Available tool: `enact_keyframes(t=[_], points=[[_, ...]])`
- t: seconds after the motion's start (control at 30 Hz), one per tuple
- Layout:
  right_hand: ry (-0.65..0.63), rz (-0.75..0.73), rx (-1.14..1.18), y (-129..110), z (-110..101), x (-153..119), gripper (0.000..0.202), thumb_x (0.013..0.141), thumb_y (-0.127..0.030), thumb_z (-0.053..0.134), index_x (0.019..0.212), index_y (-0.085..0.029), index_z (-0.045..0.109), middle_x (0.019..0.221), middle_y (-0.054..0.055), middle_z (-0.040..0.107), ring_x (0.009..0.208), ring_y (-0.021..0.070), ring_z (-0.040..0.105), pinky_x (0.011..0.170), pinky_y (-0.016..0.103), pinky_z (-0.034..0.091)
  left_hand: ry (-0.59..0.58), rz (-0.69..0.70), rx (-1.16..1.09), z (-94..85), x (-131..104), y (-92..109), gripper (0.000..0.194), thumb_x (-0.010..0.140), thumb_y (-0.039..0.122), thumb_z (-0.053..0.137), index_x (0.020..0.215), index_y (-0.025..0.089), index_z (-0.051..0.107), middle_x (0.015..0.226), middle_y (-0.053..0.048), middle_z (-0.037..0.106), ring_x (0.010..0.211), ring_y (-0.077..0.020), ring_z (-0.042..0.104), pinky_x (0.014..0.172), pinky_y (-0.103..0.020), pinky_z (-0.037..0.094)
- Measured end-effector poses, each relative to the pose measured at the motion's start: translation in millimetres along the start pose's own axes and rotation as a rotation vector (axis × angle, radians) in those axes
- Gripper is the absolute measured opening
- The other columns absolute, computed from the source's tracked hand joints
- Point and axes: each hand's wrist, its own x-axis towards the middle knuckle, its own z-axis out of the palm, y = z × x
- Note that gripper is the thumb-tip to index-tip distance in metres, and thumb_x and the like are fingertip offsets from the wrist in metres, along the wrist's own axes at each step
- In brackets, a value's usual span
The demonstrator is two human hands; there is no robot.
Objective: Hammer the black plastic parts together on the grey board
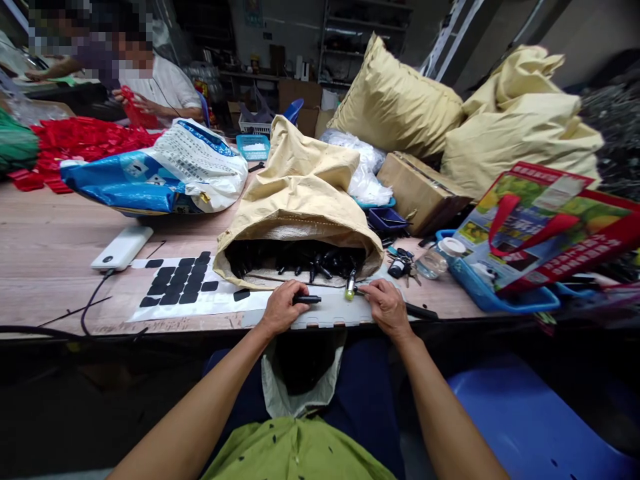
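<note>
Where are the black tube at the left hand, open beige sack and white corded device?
Black tube (311, 299): head view, exposed length.
Open beige sack (303, 193): head view, cloth above its mouth.
White corded device (125, 245): head view, top face.

A white power bank (123, 248) lies on the table (40, 227) with a dark cable (90, 300) plugged into its near end. Beyond it rests a blue and white plastic sack (165, 167), and behind that spreads a pile of red pieces (90, 140). A person (167, 87) in a white top sits there, holding some red material. A cardboard box (423, 190) stands at the far right, below a plump cream sack (400, 100), with another cream sack (520, 127) to its right. Nearer, a colorful shopping bag (540, 227) with red handles leans in a blue tray (495, 290), beside a clear jar (433, 262) and some keys (411, 272). A blue stool (530, 413) stands below the table's right side.
</note>
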Motion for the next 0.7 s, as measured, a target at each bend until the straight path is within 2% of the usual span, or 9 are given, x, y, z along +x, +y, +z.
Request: enact_keyframes(t=[0.17, 0.33, 0.57, 0.7], points=[[0.022, 0.006, -0.034, 8, 0, 3, 0.038, 0.086, -0.008, 0.052, 0.105, -0.027, 0.079, 0.095, 0.005, 0.067, 0.090, 0.0213, 0.056, 0.083, 0.034, 0.039, -0.023, -0.002, -0.009, -1.0, 0, 0, 0.014, 0.082, 0.021, 0.069, 0.095, 0.022, 0.066, 0.094, -0.001, 0.068, 0.092, -0.0203, 0.059, 0.081, -0.031, 0.043], [0.064, 0.069, 0.020, 15, 2, 9, 0.044, 0.075, 0.001, 0.046, 0.094, -0.022, 0.078, 0.094, 0.005, 0.067, 0.091, 0.0211, 0.056, 0.083, 0.033, 0.039, -0.025, -0.016, -0.012, -0.9, -1, 0, 0.014, 0.082, 0.020, 0.070, 0.096, 0.022, 0.067, 0.094, -0.001, 0.068, 0.093, -0.0204, 0.059, 0.082, -0.031, 0.043], [0.060, 0.153, 0.004, 19, 8, 8, 0.034, 0.065, -0.002, 0.047, 0.083, -0.021, 0.069, 0.087, 0.004, 0.065, 0.089, 0.0215, 0.055, 0.085, 0.033, 0.037, -0.034, -0.013, 0.012, 0.2, -1, -3, 0.014, 0.083, 0.024, 0.072, 0.096, 0.023, 0.068, 0.096, -0.002, 0.069, 0.094, -0.0215, 0.060, 0.084, -0.033, 0.043], [0.060, 0.166, -0.020, 19, 8, 8, 0.031, 0.063, -0.003, 0.047, 0.080, -0.021, 0.065, 0.085, 0.004, 0.064, 0.088, 0.0213, 0.054, 0.085, 0.033, 0.036, -0.041, 0.057, 0.053, 0.4, -13, 8, 0.013, 0.085, 0.028, 0.073, 0.095, 0.022, 0.068, 0.092, -0.003, 0.070, 0.091, -0.0226, 0.059, 0.084, -0.035, 0.042]])
